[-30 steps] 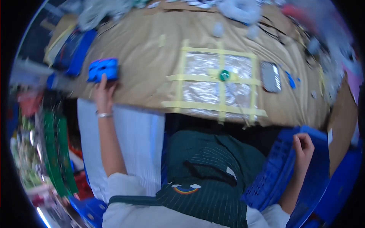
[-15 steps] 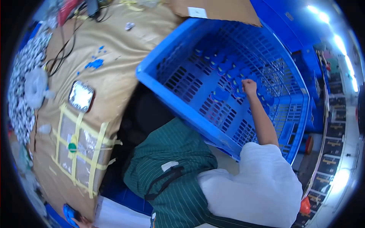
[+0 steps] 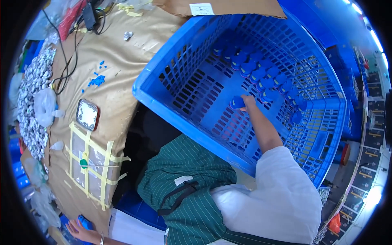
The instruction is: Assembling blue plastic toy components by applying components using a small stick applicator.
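Observation:
Inside a big blue plastic crate (image 3: 171, 107), my right hand (image 3: 247, 102) has its fingers closed at the edge of a small blue rounded piece (image 3: 236, 102). That piece sits low over the slatted crate bottom, apart from the others. Several similar blue pieces (image 3: 258, 75) with darker, multicoloured lower edges stand in rows toward the crate's far and right side. At the lower left, my left hand (image 3: 81, 232) is at the table edge with its fingers spread. Right beside it lies another blue piece (image 3: 85, 222); the hand does not appear to grip it.
A brown-covered table (image 3: 110, 94) runs along my left, bearing a small mirror-like tray (image 3: 87, 114), blue scraps (image 3: 97, 80), a taped clear sheet (image 3: 96, 163) and cables (image 3: 76, 53). Many small grey-white parts (image 3: 30, 110) are heaped beyond. A cardboard flap (image 3: 241, 9) overhangs the crate's far rim.
My right hand has come from the rows of pieces, nearer and left, onto the separate piece. My left hand has moved farther into view, its fingers now spread beside the blue piece.

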`<state>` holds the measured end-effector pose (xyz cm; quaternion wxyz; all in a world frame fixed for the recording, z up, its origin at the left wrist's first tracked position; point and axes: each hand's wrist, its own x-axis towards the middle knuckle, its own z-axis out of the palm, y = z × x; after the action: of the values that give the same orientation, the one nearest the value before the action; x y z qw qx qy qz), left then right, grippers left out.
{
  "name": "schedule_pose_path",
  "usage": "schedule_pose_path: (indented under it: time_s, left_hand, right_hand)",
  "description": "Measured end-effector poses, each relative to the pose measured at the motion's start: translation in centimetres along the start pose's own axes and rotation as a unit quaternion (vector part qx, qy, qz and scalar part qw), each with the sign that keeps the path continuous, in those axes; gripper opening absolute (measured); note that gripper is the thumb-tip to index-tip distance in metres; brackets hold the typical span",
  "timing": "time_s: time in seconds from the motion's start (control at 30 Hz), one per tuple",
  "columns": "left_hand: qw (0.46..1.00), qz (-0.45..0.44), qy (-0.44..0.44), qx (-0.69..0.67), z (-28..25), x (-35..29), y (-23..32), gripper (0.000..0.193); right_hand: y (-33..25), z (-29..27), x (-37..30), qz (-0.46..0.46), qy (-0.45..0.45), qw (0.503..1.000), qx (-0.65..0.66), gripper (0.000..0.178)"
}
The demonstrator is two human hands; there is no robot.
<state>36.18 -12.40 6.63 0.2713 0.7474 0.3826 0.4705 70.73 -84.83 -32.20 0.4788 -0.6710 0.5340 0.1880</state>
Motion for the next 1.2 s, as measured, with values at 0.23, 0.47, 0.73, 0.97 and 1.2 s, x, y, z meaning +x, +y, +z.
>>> schedule_pose_path:
  time_s: [0.23,0.47,0.73,0.97,1.2]
  left_hand:
    - [0.971,-0.131,-0.178,-0.09,8.8,-9.0,7.4,0.026]
    - [0.771,-0.185,-0.502,-0.344,16.6,-18.3,15.1,0.035]
    - [0.693,-0.405,-0.332,-0.496,15.8,-19.6,13.4,0.081]
    - [0.782,-0.371,-0.289,-0.409,9.6,-17.2,8.1,0.078]
    - [0.78,-0.365,-0.351,-0.368,8.9,-17.9,7.4,0.08]
  right_hand:
    - [-7.8,-1.0,-15.0,-0.276,-0.255,0.922,0.094,0.039]
    - [-14.4,-0.8,-37.1,-0.475,-0.461,0.731,0.165,0.046]
    - [-11.2,11.4,-51.2,-0.744,-0.503,0.37,-0.236,0.045]
    - [-15.3,23.1,-52.3,-0.768,-0.411,0.392,-0.297,0.016]
    - [-17.1,31.2,-51.4,-0.796,-0.308,0.342,-0.393,0.008]
